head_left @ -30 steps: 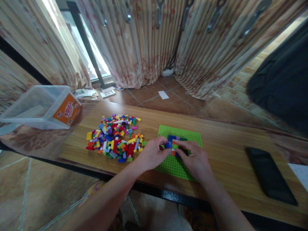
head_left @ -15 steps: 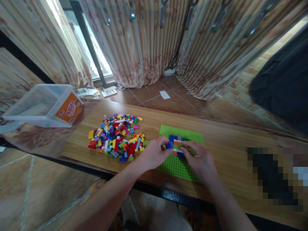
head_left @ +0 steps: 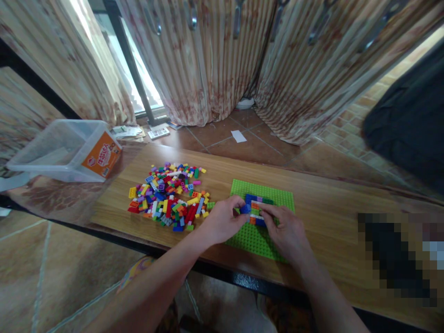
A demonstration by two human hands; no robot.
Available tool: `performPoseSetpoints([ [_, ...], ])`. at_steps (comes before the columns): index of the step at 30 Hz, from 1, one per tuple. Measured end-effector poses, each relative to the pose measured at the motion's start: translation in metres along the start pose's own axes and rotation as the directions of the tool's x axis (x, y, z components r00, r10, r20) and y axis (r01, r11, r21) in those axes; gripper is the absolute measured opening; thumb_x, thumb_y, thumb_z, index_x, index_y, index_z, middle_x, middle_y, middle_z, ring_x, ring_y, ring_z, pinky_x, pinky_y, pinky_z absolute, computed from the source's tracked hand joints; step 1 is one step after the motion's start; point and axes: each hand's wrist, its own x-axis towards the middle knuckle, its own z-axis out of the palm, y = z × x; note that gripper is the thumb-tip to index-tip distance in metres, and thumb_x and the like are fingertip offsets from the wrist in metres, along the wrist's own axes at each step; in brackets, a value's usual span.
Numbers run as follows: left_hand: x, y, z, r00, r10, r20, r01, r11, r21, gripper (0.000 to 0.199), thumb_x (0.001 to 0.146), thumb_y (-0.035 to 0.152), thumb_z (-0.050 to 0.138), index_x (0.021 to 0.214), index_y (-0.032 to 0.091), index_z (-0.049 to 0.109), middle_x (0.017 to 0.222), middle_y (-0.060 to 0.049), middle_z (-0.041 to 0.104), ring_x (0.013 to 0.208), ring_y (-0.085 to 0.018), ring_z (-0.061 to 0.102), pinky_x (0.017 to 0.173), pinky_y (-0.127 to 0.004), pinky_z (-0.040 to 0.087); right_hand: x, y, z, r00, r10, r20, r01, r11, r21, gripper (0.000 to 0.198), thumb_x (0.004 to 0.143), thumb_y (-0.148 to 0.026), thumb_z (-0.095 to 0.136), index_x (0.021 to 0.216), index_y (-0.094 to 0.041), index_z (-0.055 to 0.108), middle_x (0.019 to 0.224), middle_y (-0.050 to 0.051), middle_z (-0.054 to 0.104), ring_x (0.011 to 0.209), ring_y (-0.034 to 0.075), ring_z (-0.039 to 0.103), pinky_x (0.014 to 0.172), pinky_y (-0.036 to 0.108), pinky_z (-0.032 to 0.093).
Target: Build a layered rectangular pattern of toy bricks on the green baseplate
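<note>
A green studded baseplate (head_left: 256, 243) lies on the table, bearing rows of blue, orange, white and green building bricks (head_left: 255, 212). At the left end of those rows, my left hand (head_left: 227, 219) is closed in a pinch on a blue brick (head_left: 244, 209). My right hand (head_left: 286, 227) bends over the right side of the rows, thumb and forefinger drawn together on the bricks there. Its fingers cover part of the build, so the exact pieces under them are hidden. A dark green brick (head_left: 268, 201) shows along the far row.
Left of the baseplate spreads a loose pile of coloured bricks (head_left: 169, 196). A clear plastic bin (head_left: 58, 157) with an orange label stands at the table's left end. A pixelated dark object (head_left: 391, 254) lies on the right. Curtains (head_left: 208, 69) hang beyond the table (head_left: 329, 231).
My right forefinger and thumb have shifted slightly left over the bricks and closer together. My left hand stays on the blue brick. The view has shifted a little.
</note>
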Motion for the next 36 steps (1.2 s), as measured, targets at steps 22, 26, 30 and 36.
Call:
performPoseSetpoints([
  [22, 0.006, -0.009, -0.011, 0.983, -0.058, -0.173, 0.118, 0.926, 0.359, 0.014, 0.089, 0.024, 0.054, 0.100, 0.019, 0.059, 0.083, -0.004, 0.067, 0.074, -0.019, 0.064, 0.067, -0.029, 0.047, 0.010, 0.003, 0.015, 0.979, 0.181, -0.092, -0.173, 0.981, 0.086, 0.040, 0.084, -0.042, 0.056, 0.114, -0.018, 0.064, 0.120, 0.013, 0.064, 0.117, 0.029, 0.052, 0.105, 0.050, 0.036],
  [26, 0.010, -0.009, -0.018, 0.973, -0.047, -0.227, 0.174, 0.796, 0.580, 0.016, 0.094, 0.024, 0.045, 0.099, 0.017, 0.059, 0.095, -0.010, 0.066, 0.086, -0.025, 0.065, 0.070, -0.034, 0.049, 0.009, 0.003, 0.015, 0.978, 0.188, -0.089, -0.179, 0.979, 0.093, 0.039, 0.083, -0.041, 0.056, 0.114, -0.018, 0.064, 0.121, 0.013, 0.064, 0.116, 0.029, 0.053, 0.105, 0.050, 0.037],
  [30, 0.013, -0.009, -0.014, 0.970, -0.045, -0.240, 0.189, 0.759, 0.623, 0.016, 0.090, 0.019, 0.049, 0.102, 0.016, 0.059, 0.104, -0.011, 0.063, 0.093, -0.027, 0.063, 0.073, -0.036, 0.050, 0.008, 0.004, 0.014, 0.980, 0.186, -0.065, -0.178, 0.979, 0.101, 0.039, 0.082, -0.038, 0.056, 0.114, -0.018, 0.065, 0.120, 0.013, 0.065, 0.114, 0.029, 0.054, 0.104, 0.051, 0.038],
  [36, 0.009, -0.005, 0.001, 0.948, 0.251, -0.195, -0.105, 0.827, 0.553, 0.021, 0.092, 0.019, 0.048, 0.108, 0.018, 0.061, 0.115, -0.008, 0.061, 0.105, -0.023, 0.056, 0.092, -0.036, 0.047, 0.009, 0.007, 0.013, 0.978, 0.194, -0.077, -0.180, 0.972, 0.150, 0.035, 0.080, -0.033, 0.055, 0.112, -0.021, 0.065, 0.116, 0.011, 0.067, 0.112, 0.028, 0.056, 0.101, 0.052, 0.040],
])
